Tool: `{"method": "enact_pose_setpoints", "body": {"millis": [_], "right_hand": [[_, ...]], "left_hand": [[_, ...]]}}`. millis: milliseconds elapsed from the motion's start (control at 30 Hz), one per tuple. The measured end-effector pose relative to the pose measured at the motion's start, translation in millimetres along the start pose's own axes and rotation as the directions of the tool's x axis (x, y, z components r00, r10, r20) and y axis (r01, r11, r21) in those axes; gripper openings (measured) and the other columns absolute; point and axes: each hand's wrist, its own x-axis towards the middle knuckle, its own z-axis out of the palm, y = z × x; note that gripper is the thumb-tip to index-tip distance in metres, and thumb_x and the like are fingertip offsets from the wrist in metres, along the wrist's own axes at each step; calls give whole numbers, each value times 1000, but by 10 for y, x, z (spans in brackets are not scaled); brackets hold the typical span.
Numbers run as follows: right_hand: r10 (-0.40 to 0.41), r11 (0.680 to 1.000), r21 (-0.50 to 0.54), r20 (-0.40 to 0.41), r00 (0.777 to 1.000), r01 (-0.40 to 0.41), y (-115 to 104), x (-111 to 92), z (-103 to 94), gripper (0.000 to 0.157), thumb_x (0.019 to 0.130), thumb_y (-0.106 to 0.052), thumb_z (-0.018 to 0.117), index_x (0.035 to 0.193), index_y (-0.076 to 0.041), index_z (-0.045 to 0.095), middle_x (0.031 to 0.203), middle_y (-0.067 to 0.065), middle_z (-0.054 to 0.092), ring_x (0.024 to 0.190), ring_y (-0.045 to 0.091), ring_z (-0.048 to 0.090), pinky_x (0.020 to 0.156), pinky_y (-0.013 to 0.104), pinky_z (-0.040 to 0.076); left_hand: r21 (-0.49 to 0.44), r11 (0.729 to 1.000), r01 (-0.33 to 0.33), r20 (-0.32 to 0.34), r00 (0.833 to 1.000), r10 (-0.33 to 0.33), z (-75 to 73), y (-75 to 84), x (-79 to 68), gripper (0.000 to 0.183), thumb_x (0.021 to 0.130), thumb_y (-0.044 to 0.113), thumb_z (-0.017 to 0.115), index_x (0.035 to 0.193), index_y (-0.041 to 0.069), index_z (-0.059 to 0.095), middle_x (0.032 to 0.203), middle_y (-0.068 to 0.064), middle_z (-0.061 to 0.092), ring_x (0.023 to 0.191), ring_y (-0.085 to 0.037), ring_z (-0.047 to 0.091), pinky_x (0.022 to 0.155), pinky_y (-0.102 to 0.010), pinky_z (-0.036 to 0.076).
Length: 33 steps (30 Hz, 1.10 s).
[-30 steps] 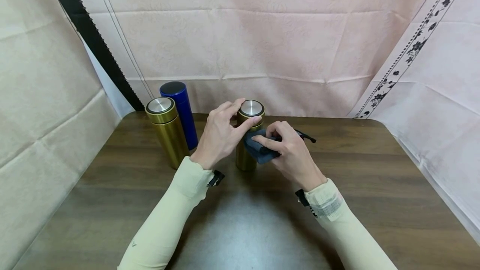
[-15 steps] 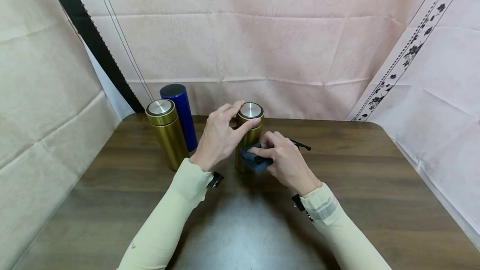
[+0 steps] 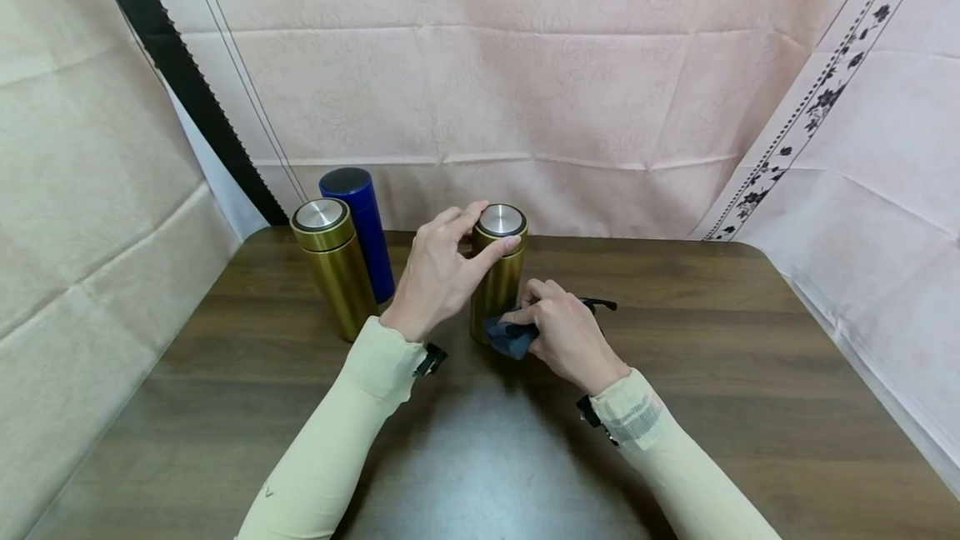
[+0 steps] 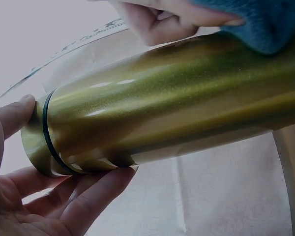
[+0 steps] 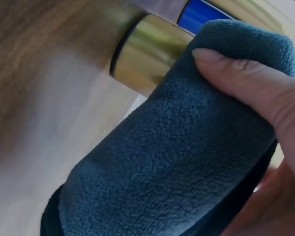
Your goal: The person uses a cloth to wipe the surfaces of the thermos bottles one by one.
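A gold thermos flask [image 3: 497, 286] with a silver-topped lid stands upright near the back of the table. My left hand [image 3: 442, 269] grips it round the lid, thumb on one side and fingers on the other, as the left wrist view of the flask [image 4: 162, 108] also shows. In my right hand [image 3: 566, 336] is a folded blue-grey plush cloth [image 3: 510, 338], held against the flask's lower right side. The right wrist view has my thumb pressing on the cloth [image 5: 177, 132], which covers much of the flask. A thin black piece [image 3: 603, 304] sticks out behind the right hand.
To the left stands a second gold flask [image 3: 336, 282], with a blue flask [image 3: 375, 240] just behind it. The brown wooden table [image 3: 480, 457] runs back to pale hanging cloths [image 3: 525, 107], which enclose it at the back and sides.
My right hand has moved down the flask with the cloth, from just below the lid to near its base. The left hand keeps its grip on the lid.
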Motion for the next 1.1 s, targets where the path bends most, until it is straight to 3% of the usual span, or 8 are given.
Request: {"method": "enact_pose_setpoints", "body": {"millis": [267,500,733,933,1100], "right_hand": [[58,998,34,67,996,-61,53,-38,126,33,77,2,84,101,-20,83,89,-4,62,78,13,52,63,24,46],[49,998,37,124,991,-54,122,-68,225,36,76,5,80,102,-20,83,90,-3,64,78,14,52,64,24,43],[42,997,56,171,984,-53,150,-68,194,41,74,8,77,104,-19,83,93,-3,64,83,15,54,68,26,46],[33,996,72,205,978,-49,154,-54,95,46,73,12,76,108,-17,82,94,-4,62,88,14,55,68,24,45],[37,995,87,193,980,-54,151,-23,-8,47,73,11,79,110,-18,81,92,-7,57,92,14,56,70,25,46]], "left_hand": [[-4,1000,11,3,1000,-11,-11,15,8,58,92,52,71,136,14,65,97,-2,65,83,-14,61,70,-26,55],[0,1000,11,5,1000,-11,-5,4,0,57,93,52,71,136,15,64,97,-2,64,81,-15,60,68,-25,55],[13,1000,19,9,1000,-19,7,5,-16,57,93,53,70,136,16,63,94,-1,61,79,-17,57,66,-26,51],[57,998,19,20,1000,-20,22,16,-31,61,96,54,64,141,13,59,105,-4,64,83,-20,58,69,-29,52],[42,999,27,28,999,-28,-10,30,-13,62,99,49,62,145,8,56,129,-9,66,107,-20,64,90,-35,58]]}}
